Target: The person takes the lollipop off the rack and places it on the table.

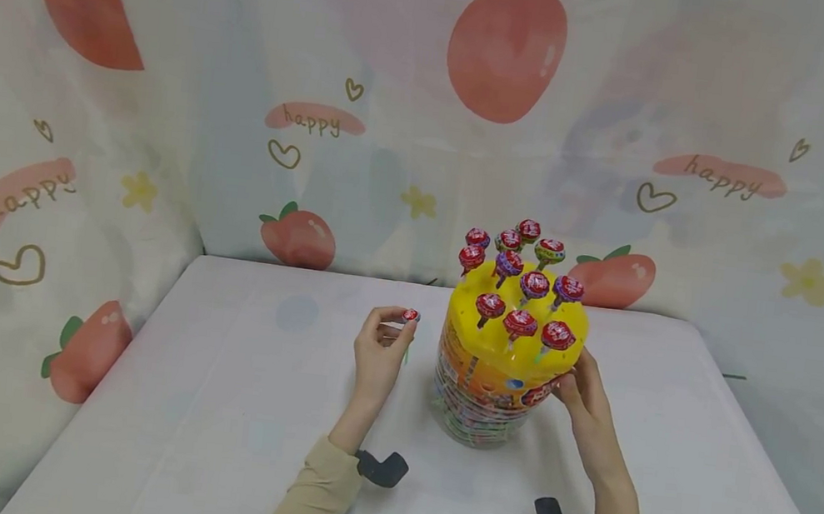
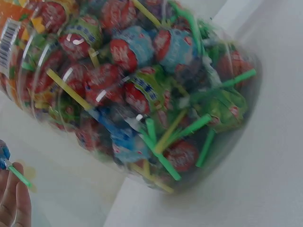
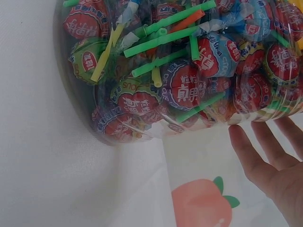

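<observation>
In the head view, my left hand pinches a lollipop with a red-topped wrapper and a green stick, held to the left of a big clear jar. The left wrist view shows that lollipop's stick beside the fingertips. Under its yellow lid, the jar is full of wrapped lollipops with green, yellow and orange sticks. Several lollipops stand upright in the lid. My right hand rests against the jar's right side, its fingers nearly straight at the wall in the right wrist view.
The jar stands on a white-covered table. Behind and to the left hangs a pale curtain printed with fruit, hearts and flowers. Each wrist wears a black camera mount.
</observation>
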`<action>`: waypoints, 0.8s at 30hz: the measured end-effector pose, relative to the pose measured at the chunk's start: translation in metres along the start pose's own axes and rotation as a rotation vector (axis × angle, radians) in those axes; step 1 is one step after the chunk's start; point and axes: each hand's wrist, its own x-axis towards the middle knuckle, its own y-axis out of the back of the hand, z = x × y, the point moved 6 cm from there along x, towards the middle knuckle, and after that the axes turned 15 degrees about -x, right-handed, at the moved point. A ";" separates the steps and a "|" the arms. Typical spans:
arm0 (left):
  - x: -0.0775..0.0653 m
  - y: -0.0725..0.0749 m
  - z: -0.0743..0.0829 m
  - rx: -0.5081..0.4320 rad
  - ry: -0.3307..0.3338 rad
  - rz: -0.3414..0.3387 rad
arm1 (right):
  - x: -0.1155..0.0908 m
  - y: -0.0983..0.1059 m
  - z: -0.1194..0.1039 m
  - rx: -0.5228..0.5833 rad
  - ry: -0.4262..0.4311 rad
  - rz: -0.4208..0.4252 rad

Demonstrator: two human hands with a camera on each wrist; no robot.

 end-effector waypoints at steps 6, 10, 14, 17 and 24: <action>-0.003 0.008 -0.021 -0.008 0.090 0.031 | 0.000 -0.001 -0.001 -0.002 0.006 0.005; -0.003 0.013 -0.044 -0.004 0.132 0.045 | 0.000 0.000 0.000 -0.007 0.006 0.011; 0.003 0.019 -0.075 0.011 0.156 0.060 | 0.000 0.002 -0.001 -0.003 0.009 0.021; 0.007 0.022 -0.089 0.050 0.181 0.056 | 0.000 0.003 -0.002 0.004 0.011 0.026; 0.016 0.031 -0.106 0.145 0.193 0.019 | -0.001 0.001 -0.002 0.022 0.027 0.018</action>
